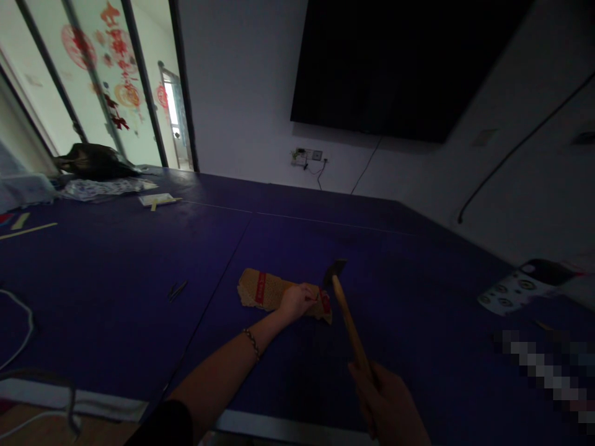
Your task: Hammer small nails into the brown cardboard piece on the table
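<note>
On the dark purple tabletop [279,241] lies a torn strip of brown cardboard [253,291] with red printed bands. My left hand [296,301] rests over its right half, fingertips pinched near the right red band. What the fingers hold, if anything, is too small to make out. A beaded bracelet [251,342] circles that wrist. My right hand [388,396] is wrapped round the lower wooden handle of a hammer [348,310]. The hammer's dark head is raised just right of the cardboard, apart from it.
Small dark slender pieces [177,290] lie left of the cardboard. A patterned cylinder [515,288] lies at the right. A white cable [30,319] loops at the left. A dark bag [97,161] sits at the back left, and a television [395,68] hangs on the wall.
</note>
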